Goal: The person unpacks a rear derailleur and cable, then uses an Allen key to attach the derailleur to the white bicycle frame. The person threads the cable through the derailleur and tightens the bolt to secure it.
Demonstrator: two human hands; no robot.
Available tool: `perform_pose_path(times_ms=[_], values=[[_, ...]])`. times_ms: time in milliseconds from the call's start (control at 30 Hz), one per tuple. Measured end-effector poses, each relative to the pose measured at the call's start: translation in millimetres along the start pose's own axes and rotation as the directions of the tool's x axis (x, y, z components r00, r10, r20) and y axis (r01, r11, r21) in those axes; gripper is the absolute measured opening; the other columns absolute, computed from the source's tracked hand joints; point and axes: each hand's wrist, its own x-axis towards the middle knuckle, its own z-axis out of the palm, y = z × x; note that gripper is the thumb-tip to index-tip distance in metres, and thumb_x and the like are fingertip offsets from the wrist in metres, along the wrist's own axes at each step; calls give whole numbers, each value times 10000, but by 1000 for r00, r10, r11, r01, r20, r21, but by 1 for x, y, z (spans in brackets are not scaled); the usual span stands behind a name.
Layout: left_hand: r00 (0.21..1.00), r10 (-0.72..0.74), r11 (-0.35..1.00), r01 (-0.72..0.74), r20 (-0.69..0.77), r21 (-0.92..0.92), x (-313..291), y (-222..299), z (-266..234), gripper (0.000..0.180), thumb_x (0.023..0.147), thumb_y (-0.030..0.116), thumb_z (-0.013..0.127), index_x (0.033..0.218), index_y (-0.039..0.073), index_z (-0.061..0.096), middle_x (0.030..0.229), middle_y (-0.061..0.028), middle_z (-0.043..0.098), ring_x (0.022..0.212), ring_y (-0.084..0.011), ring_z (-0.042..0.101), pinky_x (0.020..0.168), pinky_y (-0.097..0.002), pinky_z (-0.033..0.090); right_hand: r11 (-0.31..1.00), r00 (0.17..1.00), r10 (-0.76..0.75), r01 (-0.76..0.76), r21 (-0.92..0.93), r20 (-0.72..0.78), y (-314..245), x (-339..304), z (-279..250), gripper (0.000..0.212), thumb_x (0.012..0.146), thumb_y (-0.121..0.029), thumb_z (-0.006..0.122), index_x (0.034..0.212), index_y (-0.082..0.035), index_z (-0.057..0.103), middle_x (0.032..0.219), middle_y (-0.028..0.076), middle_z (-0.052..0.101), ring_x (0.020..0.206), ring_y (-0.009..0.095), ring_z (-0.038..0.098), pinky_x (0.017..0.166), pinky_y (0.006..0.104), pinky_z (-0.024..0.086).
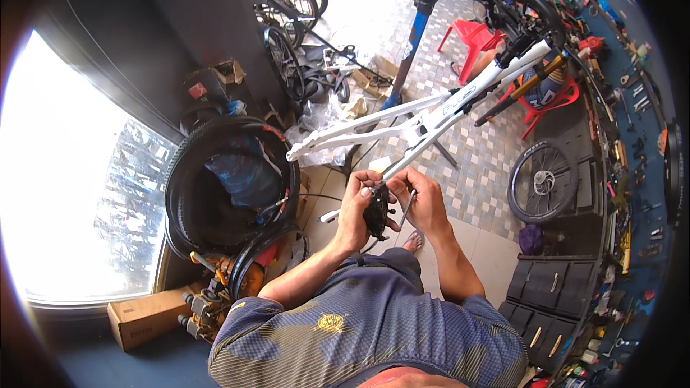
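Close in front of my chest, both hands meet just below the rear end of a white bicycle frame point(424, 126). My left hand point(353, 208) is closed around a black rear derailleur point(376, 215). The fingers of my right hand point(422, 200) are closed on a thin dark cable housing point(408, 210) beside the derailleur; its fingertips are partly hidden. A black cable also trails left from my left hand. Below that hand a white-and-dark pen-like thing point(328, 216) sticks out; what holds it is unclear. The frame hangs tilted in a blue repair stand point(415, 36).
Black tyres point(176, 165) are stacked at left beside a cardboard box point(149, 316). A wheel point(544, 179) leans at right, above a black tool case point(552, 280). Tools hang along the right wall. Behind the frame, a person sits near red chairs point(471, 39); bicycles point(291, 3) stand farther back.
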Motion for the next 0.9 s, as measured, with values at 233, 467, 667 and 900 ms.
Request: perform_pose_path(times_ms=[233, 467, 667, 900], values=[[1000, -12, 999, 12, 7, -33, 10, -3, 4, 422, 993, 388, 510, 1256, 70, 418, 1055, -109, 538, 989, -235, 627, 606, -466, 651, 991, 986, -127, 122, -52, -111, 2, 4, 1, 252, 977, -265, 676, 914, -28, 617, 779, 135, 641, 677, 316, 656, 609, 399, 505], [1000, 18, 999, -19, -22, -50, 12, -2, 7, 380, 979, 369, 514, 1228, 89, 450, 1018, -94, 545, 965, -241, 635, 581, -481, 646, 990, 997, -49, 57, 130, -68, -13, 9, -13, 250, 966, -265, 705, 960, -28, 628, 726, 95, 656, 599, 260, 652, 568, 348, 484], [1000, 13, 997, -14, -14, -73, 14, 1, 1, 383, 989, 371, 511, 1244, 94, 440, 1077, -103, 544, 1004, -236, 626, 591, -477, 643, 996, 999, 44, -42, -81, 31, -20, 19, -12, 297, 984, -309, 673, 934, -21, 619, 709, 123, 646, 615, 302, 652, 589, 368, 497], [1000, -2, 992, 2, 1, -130, 16, 11, -14, 347, 1011, 373, 460, 1243, 117, 435, 1120, -120, 558, 988, -222, 626, 626, -464, 645, 986, 986, -160, 162, 49, -45, -14, 22, 8, 91, 926, -66, 684, 991, -22, 638, 912, 139, 666, 793, 314, 679, 689, 396, 530]])
